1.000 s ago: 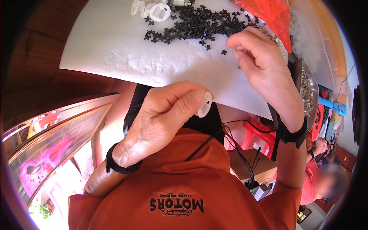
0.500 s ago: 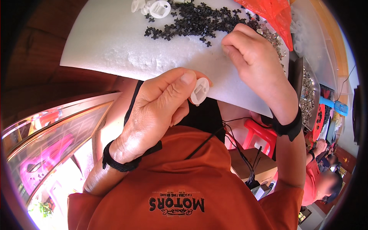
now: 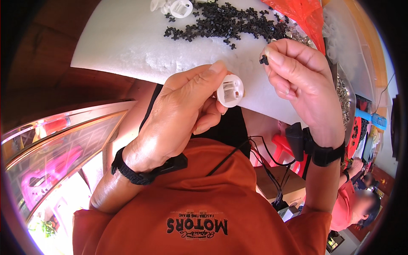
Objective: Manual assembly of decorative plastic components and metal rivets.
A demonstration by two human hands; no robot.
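Observation:
Between thumb and fingers, my left hand (image 3: 187,100) holds a round white plastic part (image 3: 230,91) with slots and recesses in its face, which is turned up toward me. My right hand (image 3: 301,76) pinches a small black cross-shaped piece (image 3: 264,60) between thumb and forefinger, a short way above and to the right of the white part. The two pieces are apart. Beyond my hands, a loose heap of similar black cross-shaped pieces (image 3: 225,23) lies on the white work surface (image 3: 127,51).
Other round white parts (image 3: 181,8) lie at the far left of the heap. A red plastic bag (image 3: 301,19) and small metal bits (image 3: 301,37) are at the far right. A metal tray (image 3: 344,95) stands beside the surface. Another person (image 3: 350,199) sits at the right.
My right hand has come back from the heap toward me, turned over, and now shows a black cross-shaped piece. My left hand has shifted slightly right and up with the white part.

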